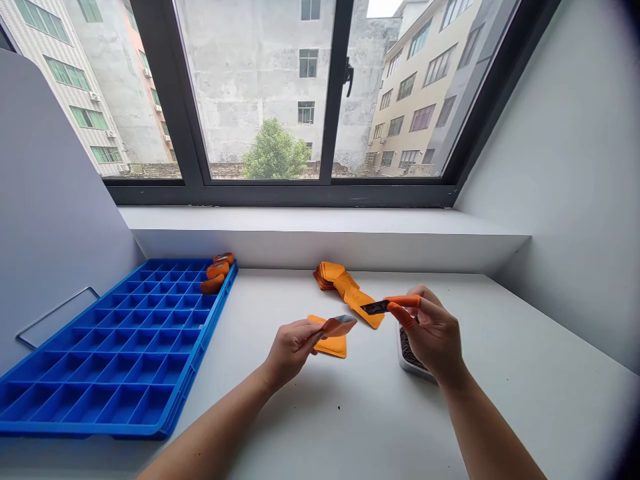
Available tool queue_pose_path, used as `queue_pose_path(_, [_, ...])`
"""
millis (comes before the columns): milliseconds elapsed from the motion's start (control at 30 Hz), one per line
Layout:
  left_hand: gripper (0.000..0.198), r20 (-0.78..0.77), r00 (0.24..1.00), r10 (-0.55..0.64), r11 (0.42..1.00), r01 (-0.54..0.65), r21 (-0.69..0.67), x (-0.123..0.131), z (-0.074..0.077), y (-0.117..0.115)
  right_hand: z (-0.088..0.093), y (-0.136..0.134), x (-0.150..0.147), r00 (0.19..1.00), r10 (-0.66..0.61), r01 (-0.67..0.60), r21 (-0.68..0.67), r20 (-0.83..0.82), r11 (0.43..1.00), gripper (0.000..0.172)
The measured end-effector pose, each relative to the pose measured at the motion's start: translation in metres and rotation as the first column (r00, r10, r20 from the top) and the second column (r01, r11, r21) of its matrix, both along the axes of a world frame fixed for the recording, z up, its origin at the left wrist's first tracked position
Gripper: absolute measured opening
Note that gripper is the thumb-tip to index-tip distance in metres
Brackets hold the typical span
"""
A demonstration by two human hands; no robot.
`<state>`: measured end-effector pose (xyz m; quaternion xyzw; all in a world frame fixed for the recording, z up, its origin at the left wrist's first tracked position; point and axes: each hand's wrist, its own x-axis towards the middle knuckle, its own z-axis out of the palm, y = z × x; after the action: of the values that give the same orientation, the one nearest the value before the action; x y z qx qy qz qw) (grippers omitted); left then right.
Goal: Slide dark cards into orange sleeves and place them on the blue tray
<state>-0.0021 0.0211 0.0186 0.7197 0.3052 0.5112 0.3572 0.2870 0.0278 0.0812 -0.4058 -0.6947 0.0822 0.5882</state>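
My left hand point(293, 350) pinches a small orange pouch point(340, 326) whose mouth gapes toward the right and shows a silvery lining. Across from it, my right hand point(430, 327), with orange covers on the thumb and a finger, grips a small dark flat piece point(375, 308). The piece points at the pouch's mouth but stays apart from it. Under the left hand lies a flat orange pouch point(333, 345). Partly hidden by my right hand is a light-rimmed container point(413, 367) with dark contents.
A row of overlapping orange pouches point(345, 287) lies toward the back. At left stands a blue compartment tray point(165, 427), with filled orange pouches point(215, 269) in its far right cells. A thin metal wire handle point(53, 313) is beside it. The window sill point(320, 220) bounds the white table point(320, 427).
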Motion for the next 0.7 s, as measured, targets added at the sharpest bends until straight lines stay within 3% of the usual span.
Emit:
queue_pose_path(100, [0.035,0.013,0.999,-0.031,0.999,0.031,-0.016,0.001,0.0,-0.001,-0.002,-0.007,-0.023,0.995,0.102,-0.102,0.01,-0.015,0.995,0.01])
queue_pose_path(233, [0.034,0.012,0.999,-0.045,0.999,0.045,-0.028,0.002,0.002,-0.003,-0.004,-0.009,-0.031,0.986,0.16,-0.16,0.001,-0.046,0.987,0.009])
queue_pose_path(700, [0.038,-0.015,0.999,-0.049,0.999,0.049,-0.004,0.005,0.005,-0.006,-0.009,-0.004,-0.028,0.989,0.142,-0.14,0.043,-0.042,0.989,0.01])
